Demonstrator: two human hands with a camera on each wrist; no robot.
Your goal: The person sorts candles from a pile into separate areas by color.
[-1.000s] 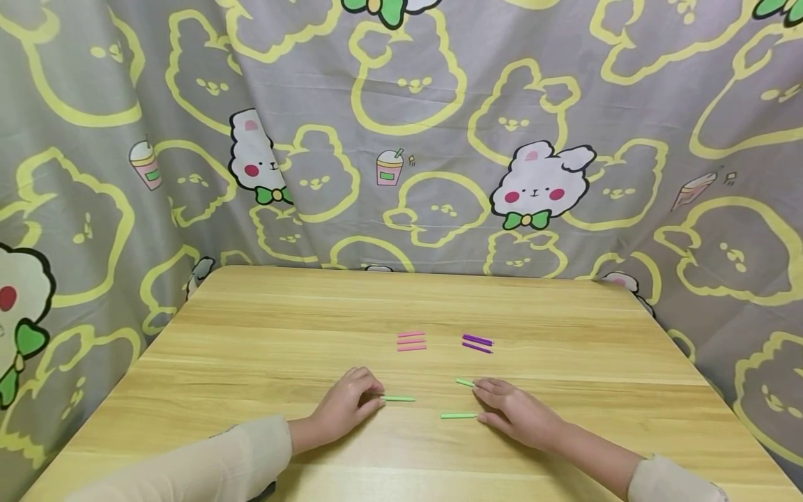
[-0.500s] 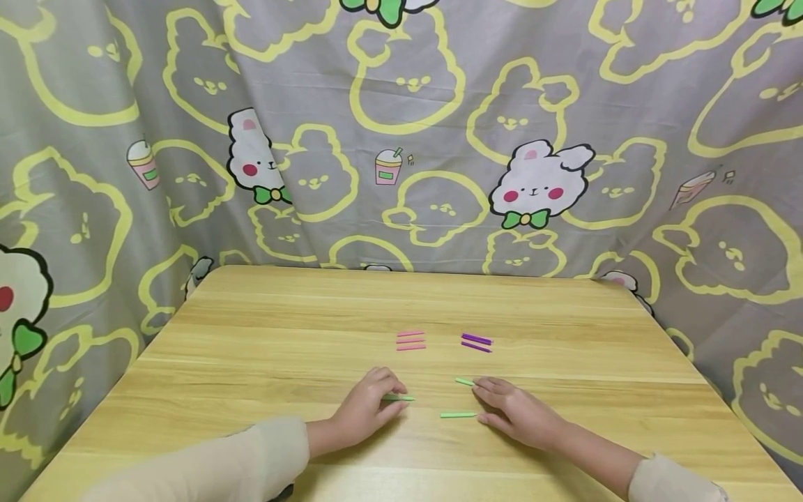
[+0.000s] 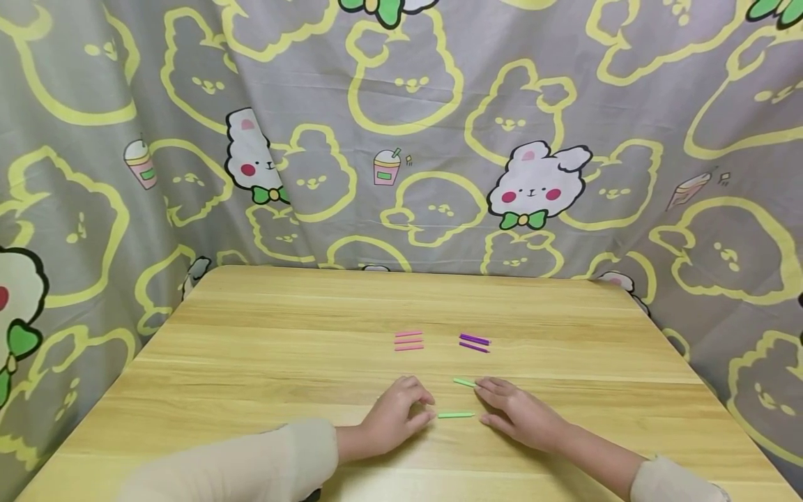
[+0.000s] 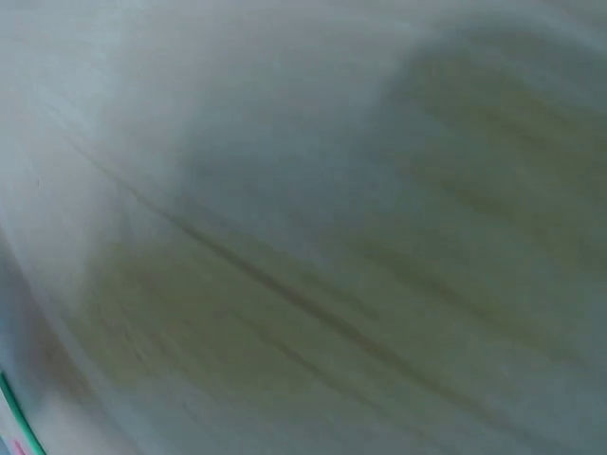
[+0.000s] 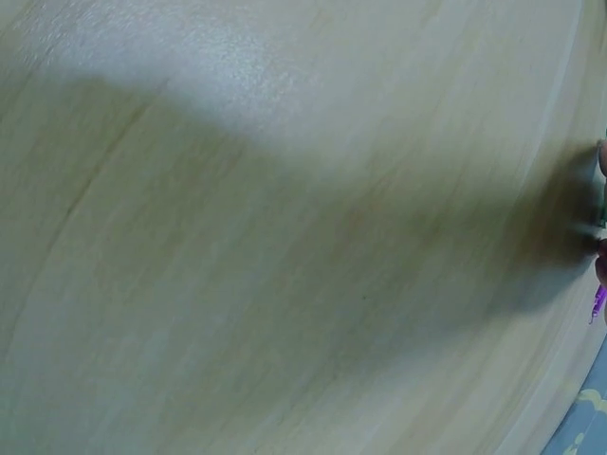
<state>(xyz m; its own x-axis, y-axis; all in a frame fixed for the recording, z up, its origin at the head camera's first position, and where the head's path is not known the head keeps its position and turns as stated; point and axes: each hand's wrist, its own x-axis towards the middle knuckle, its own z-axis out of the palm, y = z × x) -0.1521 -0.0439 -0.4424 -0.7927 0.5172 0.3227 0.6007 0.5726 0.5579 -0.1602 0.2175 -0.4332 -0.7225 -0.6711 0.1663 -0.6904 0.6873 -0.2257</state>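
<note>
In the head view, my right hand (image 3: 521, 415) rests on the table with its fingertips at the right end of a slim light-green stick (image 3: 464, 382). Its thumb lies apart, just right of a second light-green stick (image 3: 456, 415) with a tapered tip. At that stick's left end is my left hand (image 3: 397, 416), fingers bent and a gap between index finger and thumb. A third green stick is out of sight, where the left hand covers its earlier spot. The left wrist view catches a thin green strip (image 4: 19, 417) at its corner. Fingertips (image 5: 602, 261) show at the right wrist view's edge.
Three pink sticks (image 3: 409, 341) lie in a row farther back on the wooden table (image 3: 301, 314). Right of them are several purple sticks (image 3: 475, 342). A grey patterned curtain (image 3: 433, 104) hangs behind the table and along both sides.
My left hand has slid right over the third green stick, now hidden, and has come up to the lower green stick. The right hand has stayed nearly still.
</note>
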